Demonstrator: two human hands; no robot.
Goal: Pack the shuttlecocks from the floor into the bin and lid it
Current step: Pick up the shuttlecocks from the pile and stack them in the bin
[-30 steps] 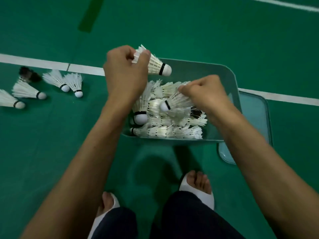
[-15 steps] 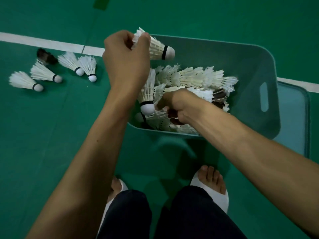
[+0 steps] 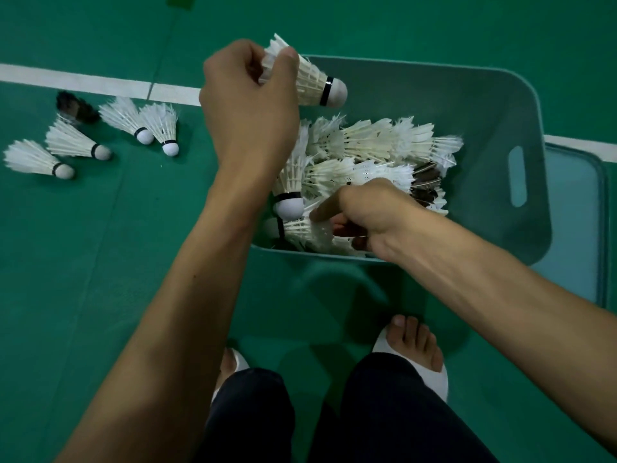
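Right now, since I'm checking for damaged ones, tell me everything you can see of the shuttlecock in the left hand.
The shuttlecock has white feathers, a black band and a rounded white cork-like tip. It lies roughly level, tip pointing right, over the far-left corner of the teal bin. The left hand pinches its feather end between thumb and curled fingers, hiding part of the skirt. No damage shows on the visible part.

The left grip (image 3: 247,105) hangs over the bin's (image 3: 484,105) far left corner, thumb and curled fingers pinching a shuttlecock (image 3: 314,85) by its feathers. The right grip (image 3: 364,212) sits low inside the bin by its near wall, forefinger straight, other fingers curled under.
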